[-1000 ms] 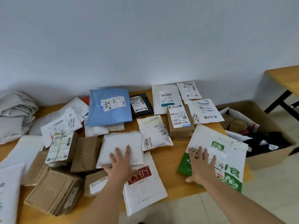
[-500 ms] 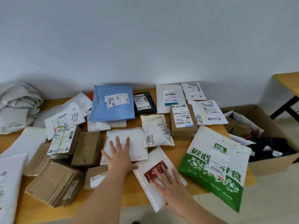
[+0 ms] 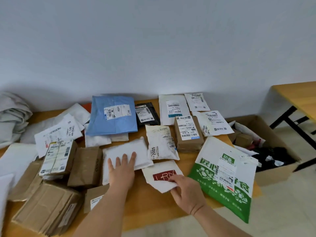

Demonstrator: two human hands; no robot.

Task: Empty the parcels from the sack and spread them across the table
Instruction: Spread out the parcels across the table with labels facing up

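Head view: my left hand point(image 3: 122, 170) lies flat, fingers spread, on a white padded parcel point(image 3: 126, 154) mid-table. My right hand point(image 3: 186, 190) pinches the near corner of a red-logo mailer point(image 3: 162, 175), just right. Grey sack point(image 3: 12, 117) sits far left.

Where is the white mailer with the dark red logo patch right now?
In the head view, the white mailer with the red patch lies near the table's front edge, right of centre, under the right hand, between the padded white parcel and the green-and-white bag.
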